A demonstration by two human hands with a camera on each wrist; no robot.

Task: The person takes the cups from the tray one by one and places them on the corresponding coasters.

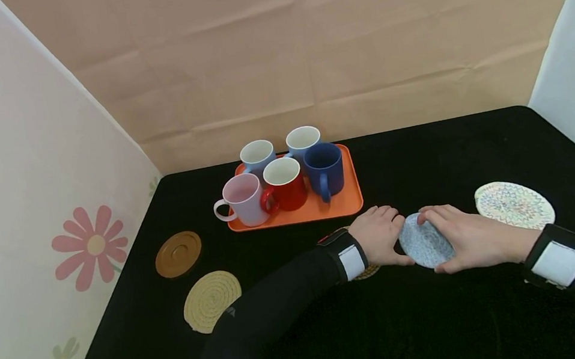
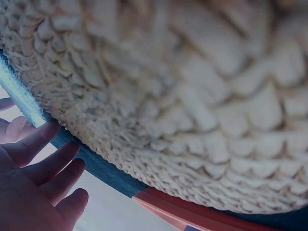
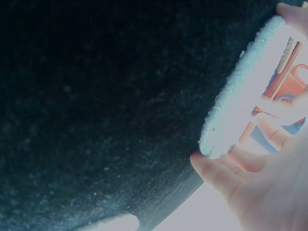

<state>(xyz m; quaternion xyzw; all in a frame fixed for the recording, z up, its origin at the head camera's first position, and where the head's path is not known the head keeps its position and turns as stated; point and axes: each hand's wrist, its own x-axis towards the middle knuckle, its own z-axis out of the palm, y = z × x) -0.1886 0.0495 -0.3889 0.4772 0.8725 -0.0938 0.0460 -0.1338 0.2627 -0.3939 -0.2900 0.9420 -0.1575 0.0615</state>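
A round grey coaster point(image 1: 425, 241) lies on the black table between the two hands. My right hand point(image 1: 464, 235) holds it from the right, thumb and fingers spread across its rim; in the right wrist view its edge point(image 3: 245, 86) stands between the fingertips. My left hand point(image 1: 379, 235) is at the coaster's left edge, its fingers loosely extended; whether they touch it I cannot tell. Under the left wrist lies a woven coaster point(image 1: 368, 273), mostly hidden in the head view. Its braided surface point(image 2: 144, 120) fills most of the left wrist view.
At the back, an orange tray point(image 1: 347, 202) bears several mugs, among them a red mug point(image 1: 289, 194) and a pink mug point(image 1: 247, 206). A brown coaster point(image 1: 178, 254) and a beige coiled coaster point(image 1: 211, 302) lie left. A speckled coaster point(image 1: 514, 204) lies right.
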